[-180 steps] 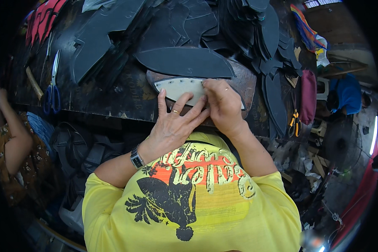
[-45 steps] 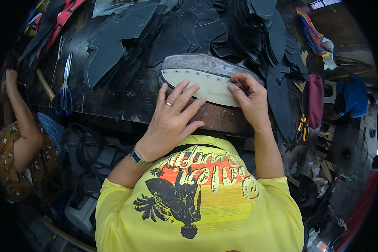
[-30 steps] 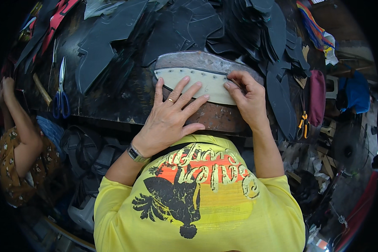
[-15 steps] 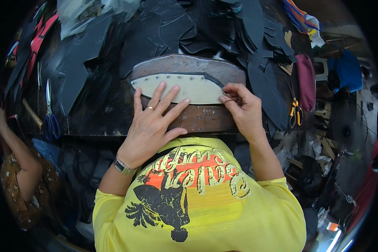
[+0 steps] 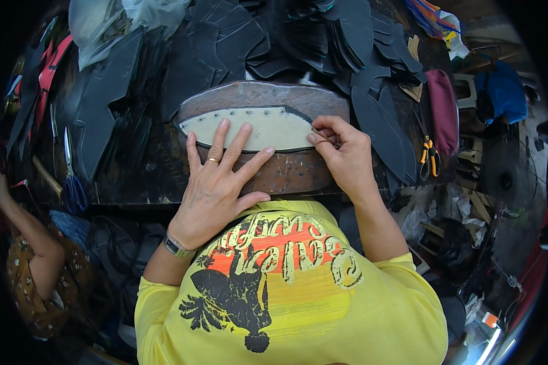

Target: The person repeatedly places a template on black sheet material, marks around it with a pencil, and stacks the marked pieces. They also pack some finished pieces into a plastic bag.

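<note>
My left hand (image 5: 216,167): one, palm down, fingers spread, nearly straight; thumb set apart, pointing right. My left forearm (image 5: 167,261): slants inward. My right hand (image 5: 346,152): one, fingers curled, thumb and index tips drawn close. My right forearm (image 5: 380,225): slants inward.

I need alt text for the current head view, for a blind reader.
A person's left hand rests with spread fingers on a pale, pointed template over a brown board; the right hand pinches at the template's right end. Dark cut pieces lie stacked beyond.
</note>
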The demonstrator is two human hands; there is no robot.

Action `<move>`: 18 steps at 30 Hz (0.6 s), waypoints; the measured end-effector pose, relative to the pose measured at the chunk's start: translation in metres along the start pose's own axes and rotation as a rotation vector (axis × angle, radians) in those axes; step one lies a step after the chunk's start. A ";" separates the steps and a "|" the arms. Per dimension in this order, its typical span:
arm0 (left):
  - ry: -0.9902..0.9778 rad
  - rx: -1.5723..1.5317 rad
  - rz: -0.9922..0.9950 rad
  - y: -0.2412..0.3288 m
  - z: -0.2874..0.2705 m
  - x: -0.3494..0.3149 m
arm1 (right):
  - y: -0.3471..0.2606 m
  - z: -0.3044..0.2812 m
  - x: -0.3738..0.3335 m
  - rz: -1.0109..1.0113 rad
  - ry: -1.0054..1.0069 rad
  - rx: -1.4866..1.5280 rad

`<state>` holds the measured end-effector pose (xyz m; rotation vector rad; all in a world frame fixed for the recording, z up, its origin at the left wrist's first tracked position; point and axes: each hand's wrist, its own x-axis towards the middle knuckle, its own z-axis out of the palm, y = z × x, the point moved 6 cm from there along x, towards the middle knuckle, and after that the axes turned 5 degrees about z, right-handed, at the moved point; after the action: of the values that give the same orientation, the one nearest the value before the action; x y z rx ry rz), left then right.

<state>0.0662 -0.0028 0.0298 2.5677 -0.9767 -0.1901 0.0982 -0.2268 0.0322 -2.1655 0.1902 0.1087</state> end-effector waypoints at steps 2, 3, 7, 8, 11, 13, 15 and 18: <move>0.001 -0.010 0.004 0.000 0.000 0.000 | 0.001 0.000 0.000 0.010 0.000 0.007; 0.000 -0.010 0.005 0.000 0.000 0.000 | 0.001 0.000 0.000 0.019 -0.002 0.011; 0.009 -0.009 0.011 0.000 0.001 0.000 | 0.002 0.000 0.000 0.025 -0.007 0.012; 0.008 -0.014 0.008 0.000 0.002 0.000 | 0.003 0.000 0.001 0.027 -0.008 0.013; 0.019 -0.017 0.010 0.000 0.004 0.000 | 0.003 0.001 0.001 0.018 -0.012 0.017; 0.018 -0.017 0.010 0.000 0.004 0.000 | 0.004 0.000 0.001 0.015 -0.017 0.016; 0.027 -0.016 0.014 0.000 0.003 0.001 | 0.004 0.000 0.001 0.011 -0.024 0.018; 0.015 0.013 -0.002 0.002 0.001 0.002 | 0.003 0.002 0.000 -0.015 -0.011 -0.016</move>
<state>0.0666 -0.0057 0.0299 2.5778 -0.9730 -0.1658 0.0975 -0.2273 0.0288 -2.1815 0.1670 0.1136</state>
